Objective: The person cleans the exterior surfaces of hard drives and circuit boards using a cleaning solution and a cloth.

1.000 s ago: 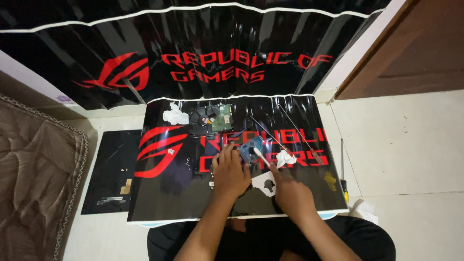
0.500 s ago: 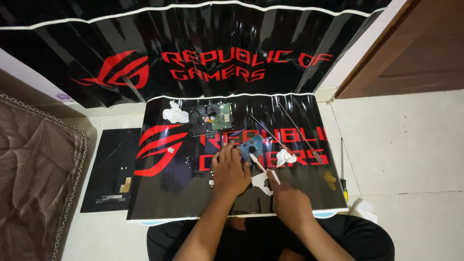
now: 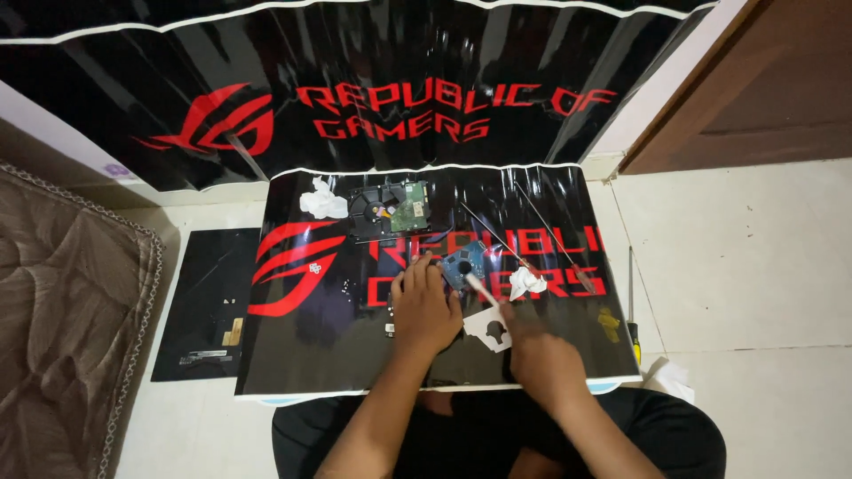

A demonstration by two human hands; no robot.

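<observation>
Over the circuit board (image 3: 463, 259), brush (image 3: 477, 288) angled up-left.

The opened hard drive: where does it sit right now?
Head view: the opened hard drive lies at the black mat's far edge, beside a crumpled white tissue.

open drive (image 3: 388, 209) and tissue (image 3: 527, 283) flank the hands.

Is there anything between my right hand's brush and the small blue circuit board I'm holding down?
Nothing visible does. The right hand holds a thin white-handled brush whose tip already lies on the small blue circuit board, while the left hand steadies the board's near edge. The crumpled white tissue lies off to the side.
</observation>
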